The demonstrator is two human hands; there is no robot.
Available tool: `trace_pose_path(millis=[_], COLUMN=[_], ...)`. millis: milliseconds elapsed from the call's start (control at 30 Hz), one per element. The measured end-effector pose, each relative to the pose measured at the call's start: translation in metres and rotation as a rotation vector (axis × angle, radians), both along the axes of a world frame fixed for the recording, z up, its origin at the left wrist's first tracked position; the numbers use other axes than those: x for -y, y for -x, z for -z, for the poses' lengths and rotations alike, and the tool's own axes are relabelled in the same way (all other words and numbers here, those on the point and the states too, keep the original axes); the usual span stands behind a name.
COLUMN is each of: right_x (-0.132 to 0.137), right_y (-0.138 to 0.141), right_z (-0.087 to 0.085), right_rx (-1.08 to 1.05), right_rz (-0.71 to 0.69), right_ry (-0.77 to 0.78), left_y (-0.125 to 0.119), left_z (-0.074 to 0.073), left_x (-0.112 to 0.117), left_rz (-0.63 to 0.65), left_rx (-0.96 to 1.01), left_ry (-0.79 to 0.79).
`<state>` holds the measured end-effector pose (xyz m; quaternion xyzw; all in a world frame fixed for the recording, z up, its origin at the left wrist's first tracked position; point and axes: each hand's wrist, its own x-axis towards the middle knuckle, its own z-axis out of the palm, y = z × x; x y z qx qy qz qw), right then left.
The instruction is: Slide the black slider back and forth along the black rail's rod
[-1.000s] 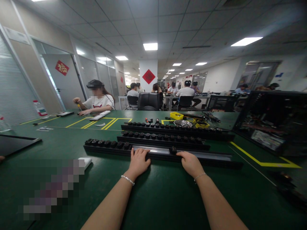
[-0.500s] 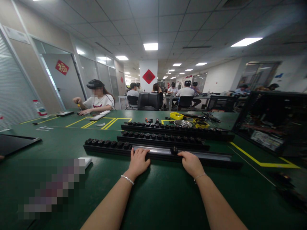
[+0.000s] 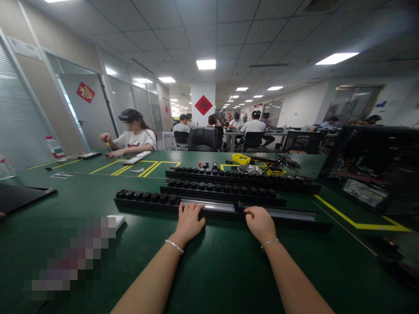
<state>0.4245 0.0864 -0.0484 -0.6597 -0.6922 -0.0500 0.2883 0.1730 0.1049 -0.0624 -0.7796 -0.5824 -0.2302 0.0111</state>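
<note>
A long black rail with a bright metal channel lies across the bench in front of me. Several black socket modules sit in a row at its left end. My left hand grips the rail near its middle, fingers over the channel and thumb by the near wall. Farther right, one separate black socket module stands in the channel. The curled fingers of my right hand are on its right side, the fingertips partly hidden.
Two more black rails with socket modules lie behind. Beyond them are a yellow bin and a metal bowl. An open black case stands at right. Across the bench a person works with a screwdriver. A bottle stands at left.
My right hand has shifted slightly left, its fingers more curled against the single socket module. My left hand and the rail look unmoved.
</note>
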Motion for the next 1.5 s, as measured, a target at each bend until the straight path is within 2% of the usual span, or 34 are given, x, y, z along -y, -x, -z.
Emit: trace_pose_path(millis=[167,267,467,867,1500], right_x=[-0.006,-0.011,-0.015,-0.014,-0.014], right_y=[0.013,0.021,0.028,0.024,0.022], right_z=[0.004,0.008,0.011,0.011,0.011], right_rx=[-0.075,-0.064,-0.087,-0.098,-0.137], right_rz=[0.215,0.273,0.301,0.288,0.307], right_ry=[-0.065,-0.086,-0.039,0.000,0.009], left_y=[-0.002,-0.002,-0.002,0.000,0.001], left_z=[-0.004,-0.004,-0.002,0.001,0.005], left_x=[0.003,0.003,0.002,-0.001,-0.002], left_rz=[-0.020,-0.024,-0.017,0.002,0.004], left_rx=[-0.019,-0.015,0.001,0.021,0.010], left_ry=[0.026,0.027,0.022,-0.001,-0.021])
